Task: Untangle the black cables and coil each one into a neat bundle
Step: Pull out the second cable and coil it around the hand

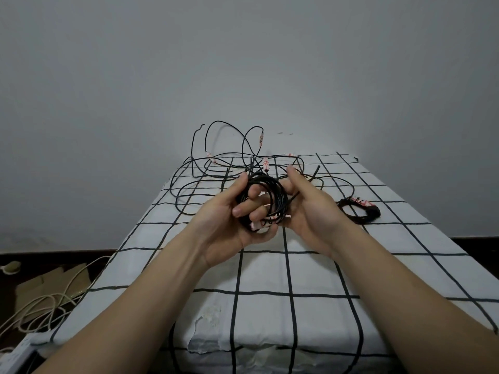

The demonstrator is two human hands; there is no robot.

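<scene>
Left grip (pixel 229 220) is clamped on the coil (pixel 270 182), fingers through its loops. Right grip (pixel 310 209) pinches its edge above the bed (pixel 264 273). Risk: the trailing strand appears to join the tangle (pixel 213 159); pulling may tighten knots, and a slack hold may release loops.

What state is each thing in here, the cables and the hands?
Coil: wound in loops, gripped by both hands.
Left hand: fingers curled through the coil.
Right hand: grips the coil's right side.
Loose cables: tangled, sprawled over the cloth's far end.
Bundle: already coiled, lying on the cloth at right.
Pale cords: loose on the floor at left.
</scene>
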